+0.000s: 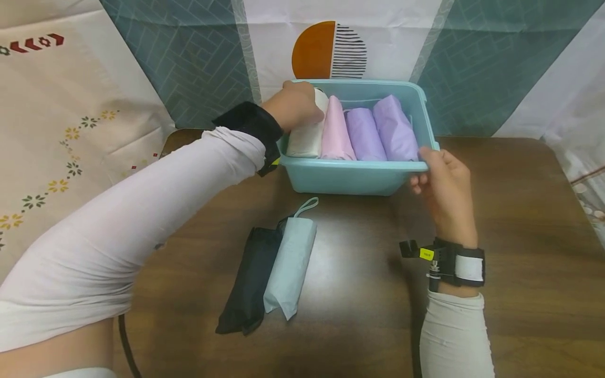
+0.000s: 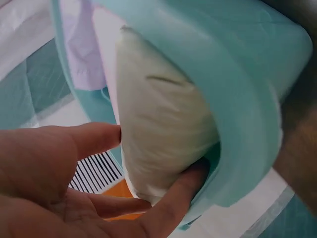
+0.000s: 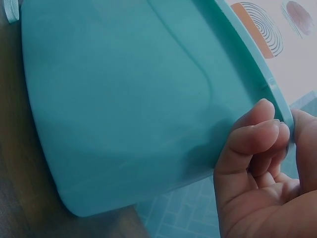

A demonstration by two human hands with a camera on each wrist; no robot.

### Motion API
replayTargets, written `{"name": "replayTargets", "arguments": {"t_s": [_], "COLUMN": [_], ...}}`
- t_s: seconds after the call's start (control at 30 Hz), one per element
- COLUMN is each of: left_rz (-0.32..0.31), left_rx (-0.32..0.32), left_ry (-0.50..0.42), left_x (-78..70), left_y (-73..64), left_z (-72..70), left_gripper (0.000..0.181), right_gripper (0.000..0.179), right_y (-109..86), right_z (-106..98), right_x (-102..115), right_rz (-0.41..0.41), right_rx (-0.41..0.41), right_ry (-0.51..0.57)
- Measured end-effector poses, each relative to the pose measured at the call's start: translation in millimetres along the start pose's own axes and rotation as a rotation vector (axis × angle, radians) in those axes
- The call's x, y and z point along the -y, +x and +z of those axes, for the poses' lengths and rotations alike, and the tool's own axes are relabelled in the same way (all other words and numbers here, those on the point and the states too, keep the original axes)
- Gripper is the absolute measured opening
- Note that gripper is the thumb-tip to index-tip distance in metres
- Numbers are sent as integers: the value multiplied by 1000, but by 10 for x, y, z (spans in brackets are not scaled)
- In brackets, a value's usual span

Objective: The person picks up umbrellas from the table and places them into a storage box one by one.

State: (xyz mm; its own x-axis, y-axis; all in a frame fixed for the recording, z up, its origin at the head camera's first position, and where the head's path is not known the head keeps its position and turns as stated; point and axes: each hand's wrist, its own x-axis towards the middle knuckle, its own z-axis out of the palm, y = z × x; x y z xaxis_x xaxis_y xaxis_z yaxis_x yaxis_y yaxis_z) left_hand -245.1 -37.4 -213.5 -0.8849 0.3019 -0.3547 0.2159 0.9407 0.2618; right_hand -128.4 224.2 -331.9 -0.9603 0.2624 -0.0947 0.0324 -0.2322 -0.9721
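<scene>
A light-blue plastic bin [image 1: 350, 177] stands at the back of the table with a row of folded umbrellas in it. At the row's left end is a cream folded umbrella [image 1: 304, 140]; my left hand [image 1: 299, 105] holds it, thumb on one side and fingers on the other, as the left wrist view shows. Beside it lie a pink folded umbrella [image 1: 336, 134] and two lilac ones, a shorter one [image 1: 365, 135] and a longer one [image 1: 396, 128]. My right hand [image 1: 446, 186] pinches the bin's rim at the front right corner, fingers curled beneath it.
In front of the bin, a pale blue folded umbrella [image 1: 290, 262] with a wrist loop lies on the brown table [image 1: 515, 252], against a black folded umbrella [image 1: 250, 281]. Patterned cloth [image 1: 189, 58] hangs close behind the bin. A dark cable [image 1: 125, 341] runs near the left arm.
</scene>
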Motion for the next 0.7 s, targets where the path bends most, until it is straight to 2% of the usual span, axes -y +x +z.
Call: {"name": "replayTargets", "arguments": {"t_s": [0.1, 0.27, 0.5, 0.7], "left_rz": [26, 19, 111, 128], "left_rx": [-47, -104, -164, -171], "left_ry": [72, 93, 46, 3], "left_x": [-18, -47, 4, 27], "left_y": [-33, -85, -124, -100], "left_z": [39, 67, 59, 52], "left_gripper": [48, 44, 34, 28], "right_gripper": [37, 37, 37, 39], "right_y": [0, -2, -8, -14], "right_z": [1, -4, -11, -8], "right_x": [0, 2, 17, 22], "right_rz": [-5, -17, -21, -5], "right_rx": [2, 4, 1, 9], "right_ry": [6, -4, -7, -41]}}
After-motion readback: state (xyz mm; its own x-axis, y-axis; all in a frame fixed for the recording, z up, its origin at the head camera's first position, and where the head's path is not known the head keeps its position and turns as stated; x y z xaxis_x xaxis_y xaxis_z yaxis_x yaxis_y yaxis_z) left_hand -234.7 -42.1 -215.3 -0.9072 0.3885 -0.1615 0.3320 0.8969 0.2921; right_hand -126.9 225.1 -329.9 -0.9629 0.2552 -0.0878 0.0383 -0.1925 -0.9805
